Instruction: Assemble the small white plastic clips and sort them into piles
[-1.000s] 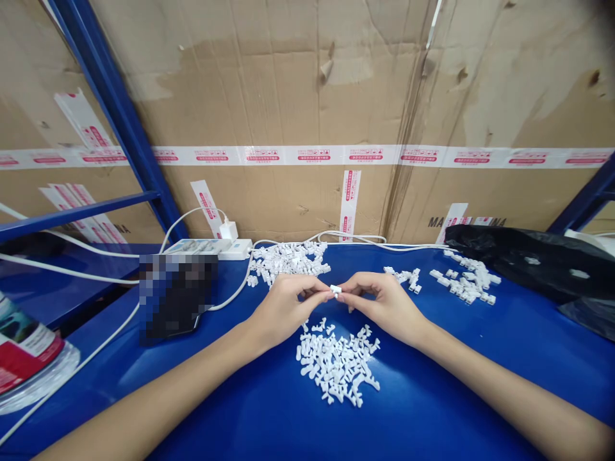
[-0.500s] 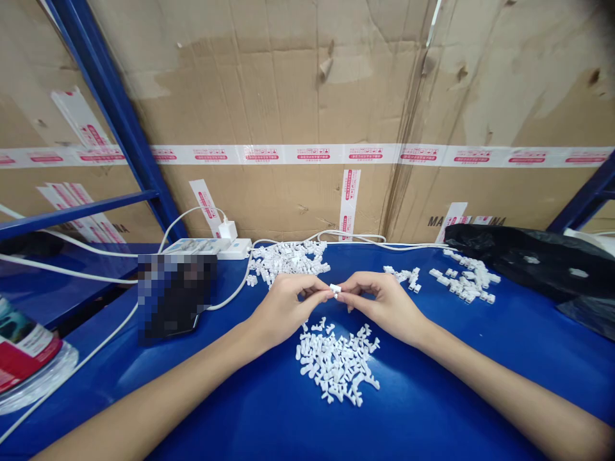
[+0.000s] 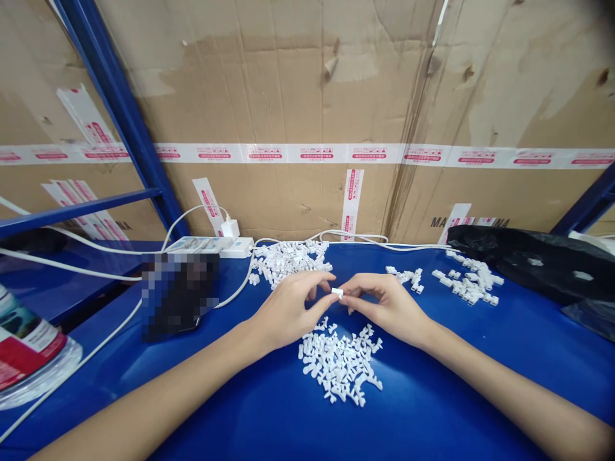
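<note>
A small white plastic piece (image 3: 337, 292) is pinched between the thumb and fingers of my right hand (image 3: 391, 307). My left hand (image 3: 293, 307) is beside it, its thumb tip touching the piece from the left while the index finger is raised off it. Below both hands lies a pile of small white parts (image 3: 341, 365) on the blue table (image 3: 240, 410). Behind my left hand is another pile of white pieces (image 3: 288, 258). Small white block pieces (image 3: 407, 278) lie behind my right hand, and a larger group (image 3: 471, 282) sits farther right.
A dark, partly pixelated phone (image 3: 180, 298) lies at the left, near a white power strip (image 3: 211, 246) with cables. A bottle with a red label (image 3: 29, 352) stands at the left edge. A black plastic bag (image 3: 523, 259) lies at back right, before cardboard (image 3: 288, 96).
My left index finger has lifted away from the white piece, widening the gap to my left thumb. The view has shifted slightly, so the scene sits a little farther right.
</note>
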Available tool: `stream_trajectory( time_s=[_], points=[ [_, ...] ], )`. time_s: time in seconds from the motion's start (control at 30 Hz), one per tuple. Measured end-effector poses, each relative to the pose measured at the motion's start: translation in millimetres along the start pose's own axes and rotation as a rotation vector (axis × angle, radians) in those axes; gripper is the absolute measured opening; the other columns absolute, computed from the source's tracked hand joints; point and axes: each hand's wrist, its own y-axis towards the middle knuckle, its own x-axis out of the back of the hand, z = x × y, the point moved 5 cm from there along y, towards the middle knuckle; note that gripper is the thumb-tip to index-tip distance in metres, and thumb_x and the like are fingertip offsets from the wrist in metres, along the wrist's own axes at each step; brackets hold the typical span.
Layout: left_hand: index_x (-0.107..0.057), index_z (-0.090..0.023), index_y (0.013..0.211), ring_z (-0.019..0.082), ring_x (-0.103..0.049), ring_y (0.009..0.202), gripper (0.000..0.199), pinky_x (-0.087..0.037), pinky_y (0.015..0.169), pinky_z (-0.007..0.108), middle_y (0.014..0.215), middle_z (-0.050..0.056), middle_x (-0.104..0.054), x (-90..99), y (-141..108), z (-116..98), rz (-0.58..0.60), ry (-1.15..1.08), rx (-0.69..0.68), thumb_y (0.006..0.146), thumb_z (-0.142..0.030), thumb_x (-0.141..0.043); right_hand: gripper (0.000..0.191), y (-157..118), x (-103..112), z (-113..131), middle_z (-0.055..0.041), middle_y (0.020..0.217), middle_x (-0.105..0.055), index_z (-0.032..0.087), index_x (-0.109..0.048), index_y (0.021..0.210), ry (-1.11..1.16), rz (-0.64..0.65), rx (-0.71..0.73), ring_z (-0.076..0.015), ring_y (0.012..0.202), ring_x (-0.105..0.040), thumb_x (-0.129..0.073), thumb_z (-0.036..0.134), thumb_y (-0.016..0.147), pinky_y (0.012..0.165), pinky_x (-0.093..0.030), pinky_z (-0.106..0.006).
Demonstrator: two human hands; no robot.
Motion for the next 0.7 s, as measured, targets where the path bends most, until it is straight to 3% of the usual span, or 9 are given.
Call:
stream_trajectory(
  time_s=[0.1, 0.23, 0.5, 0.6, 0.7],
  points=[
    [-0.070, -0.016, 0.105, 0.015, -0.058, 0.076, 0.020, -0.047, 0.074, 0.030, 0.084, 0.003, -0.067, -0.7, -2, -7, 0.041, 0.030, -0.112, 0.098, -0.026, -0.054, 0.017, -1, -1, 2, -0.0044, 0.084, -0.073, 0.018, -0.073, 0.089, -0.007, 0.019, 0.029, -0.0158, 0.073, -0.068, -0.065, 0.032, 0.093, 0.071, -0.054, -0.030],
    [-0.072, -0.015, 0.098, 0.014, -0.058, 0.074, 0.017, -0.046, 0.071, 0.029, 0.078, 0.003, -0.065, 2.6, -2, -12, 0.006, 0.053, -0.191, 0.096, -0.022, -0.056, 0.016, -1, -2, 4, -0.0038, 0.083, -0.072, 0.019, -0.073, 0.091, -0.044, 0.022, 0.072, -0.0150, 0.073, -0.066, -0.063, 0.030, 0.094, 0.071, -0.053, -0.030],
    [-0.073, -0.015, 0.092, 0.013, -0.057, 0.069, 0.014, -0.047, 0.067, 0.028, 0.071, 0.001, -0.062, 3.2, -1, -8, -0.035, 0.033, -0.197, 0.094, -0.020, -0.060, 0.015, -1, -5, 4, -0.0034, 0.083, -0.070, 0.018, -0.072, 0.094, -0.074, 0.015, 0.089, -0.0141, 0.071, -0.062, -0.067, 0.033, 0.092, 0.067, -0.051, -0.028],
    [-0.072, -0.017, 0.100, 0.015, -0.062, 0.077, 0.015, -0.050, 0.074, 0.031, 0.083, 0.003, -0.069, 4.7, -3, -9, -0.089, 0.005, -0.200, 0.096, -0.021, -0.058, 0.017, 0, -2, 7, -0.0029, 0.080, -0.069, 0.018, -0.070, 0.088, -0.093, -0.038, 0.093, -0.0140, 0.071, -0.062, -0.064, 0.032, 0.094, 0.066, -0.050, -0.028],
    [-0.067, -0.018, 0.118, 0.018, -0.064, 0.094, 0.025, -0.052, 0.088, 0.037, 0.105, 0.008, -0.072, 13.1, -6, -23, -0.201, -0.048, -0.191, 0.095, -0.024, -0.063, 0.016, 1, 3, 6, -0.0015, 0.074, -0.067, 0.017, -0.068, 0.083, -0.114, -0.117, 0.079, -0.0131, 0.066, -0.058, -0.065, 0.031, 0.092, 0.062, -0.046, -0.027]
  ],
)
